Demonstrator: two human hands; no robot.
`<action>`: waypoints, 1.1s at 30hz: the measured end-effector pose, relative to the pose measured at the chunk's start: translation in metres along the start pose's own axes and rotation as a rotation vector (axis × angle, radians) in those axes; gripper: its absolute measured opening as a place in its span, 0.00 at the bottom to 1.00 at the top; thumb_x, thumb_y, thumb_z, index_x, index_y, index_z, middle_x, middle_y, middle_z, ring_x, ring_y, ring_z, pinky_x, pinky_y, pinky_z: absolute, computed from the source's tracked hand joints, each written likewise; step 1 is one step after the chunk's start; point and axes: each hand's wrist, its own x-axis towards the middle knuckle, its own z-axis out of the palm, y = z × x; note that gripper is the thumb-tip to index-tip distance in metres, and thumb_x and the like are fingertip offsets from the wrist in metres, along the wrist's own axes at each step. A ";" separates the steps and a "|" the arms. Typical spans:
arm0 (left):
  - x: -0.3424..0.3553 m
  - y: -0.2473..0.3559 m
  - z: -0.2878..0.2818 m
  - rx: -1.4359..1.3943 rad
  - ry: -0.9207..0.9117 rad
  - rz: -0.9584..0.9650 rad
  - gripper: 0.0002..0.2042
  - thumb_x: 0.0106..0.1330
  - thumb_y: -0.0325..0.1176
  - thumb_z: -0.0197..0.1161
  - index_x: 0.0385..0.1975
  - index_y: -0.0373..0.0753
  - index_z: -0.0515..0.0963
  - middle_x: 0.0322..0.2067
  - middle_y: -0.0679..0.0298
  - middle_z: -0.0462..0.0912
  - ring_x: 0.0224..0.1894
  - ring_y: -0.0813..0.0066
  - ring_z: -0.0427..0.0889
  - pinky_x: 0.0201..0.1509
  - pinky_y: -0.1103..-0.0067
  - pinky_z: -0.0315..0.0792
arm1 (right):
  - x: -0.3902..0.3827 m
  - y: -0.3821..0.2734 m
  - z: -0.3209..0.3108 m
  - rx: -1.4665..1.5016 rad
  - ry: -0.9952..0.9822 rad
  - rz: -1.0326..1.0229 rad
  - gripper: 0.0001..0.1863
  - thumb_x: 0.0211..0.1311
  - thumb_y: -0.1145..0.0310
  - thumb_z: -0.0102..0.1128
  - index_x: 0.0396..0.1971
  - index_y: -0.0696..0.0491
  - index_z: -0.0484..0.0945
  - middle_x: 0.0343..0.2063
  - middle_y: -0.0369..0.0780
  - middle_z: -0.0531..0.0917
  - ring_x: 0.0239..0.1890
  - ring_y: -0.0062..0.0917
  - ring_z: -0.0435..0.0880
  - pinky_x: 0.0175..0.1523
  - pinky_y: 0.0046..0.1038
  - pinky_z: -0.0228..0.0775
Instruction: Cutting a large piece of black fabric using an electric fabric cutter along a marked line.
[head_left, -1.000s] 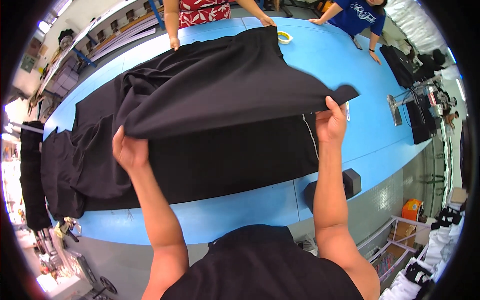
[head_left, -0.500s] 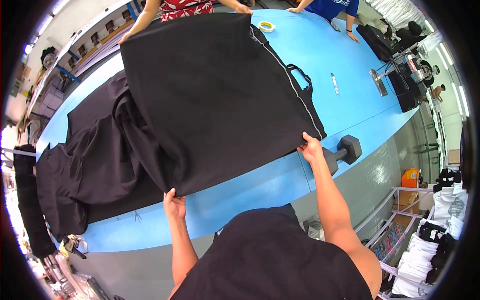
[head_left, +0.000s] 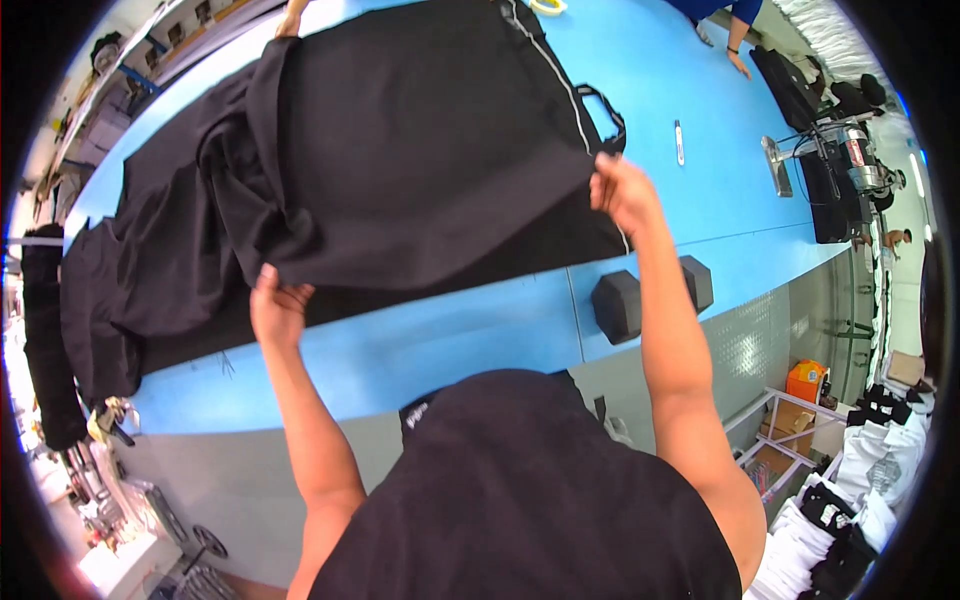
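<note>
A wide piece of black fabric (head_left: 420, 150) spreads over the blue table, with a pale line along its right edge. My left hand (head_left: 279, 305) is closed on its near edge, beside bunched folds. Farther right, my right hand (head_left: 622, 192) pinches the near right corner and lifts it, so the edge sags between my hands. Beneath the raised edge lies another black layer (head_left: 560, 245). At the far left corner, a co-worker's hand (head_left: 290, 22) touches the cloth.
A black hex dumbbell (head_left: 617, 305) rests by the table's (head_left: 450, 318) near edge, partly behind my right forearm. A marker (head_left: 679, 143), a tape roll (head_left: 548, 5) and a cutting machine (head_left: 855, 150) are on the table. Another person's hand (head_left: 738, 63) leans at the far side.
My right hand has moved away from me, raising the fabric's near corner off the layer below. My left hand has shifted left and farther in with its edge. The view has tilted nearer.
</note>
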 end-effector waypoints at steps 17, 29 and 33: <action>-0.026 -0.065 -0.092 0.557 0.433 -0.032 0.11 0.68 0.39 0.68 0.36 0.39 0.75 0.22 0.67 0.75 0.18 0.81 0.72 0.22 0.80 0.75 | -0.008 0.093 -0.096 -0.794 -0.080 0.234 0.09 0.62 0.66 0.69 0.29 0.53 0.78 0.24 0.34 0.84 0.24 0.16 0.81 0.27 0.20 0.70; -0.032 -0.044 -0.058 0.585 0.203 -0.021 0.10 0.70 0.31 0.64 0.46 0.37 0.73 0.23 0.67 0.75 0.17 0.82 0.70 0.21 0.80 0.71 | -0.012 0.084 -0.108 -0.719 -0.185 0.178 0.12 0.60 0.68 0.70 0.27 0.52 0.73 0.20 0.32 0.78 0.23 0.14 0.76 0.26 0.21 0.66; -0.037 -0.058 -0.090 0.686 0.212 0.006 0.08 0.71 0.31 0.62 0.45 0.39 0.74 0.24 0.68 0.77 0.17 0.83 0.71 0.21 0.81 0.73 | -0.017 0.094 -0.113 -0.628 -0.210 0.208 0.11 0.58 0.74 0.70 0.29 0.51 0.73 0.20 0.32 0.78 0.22 0.15 0.76 0.26 0.22 0.67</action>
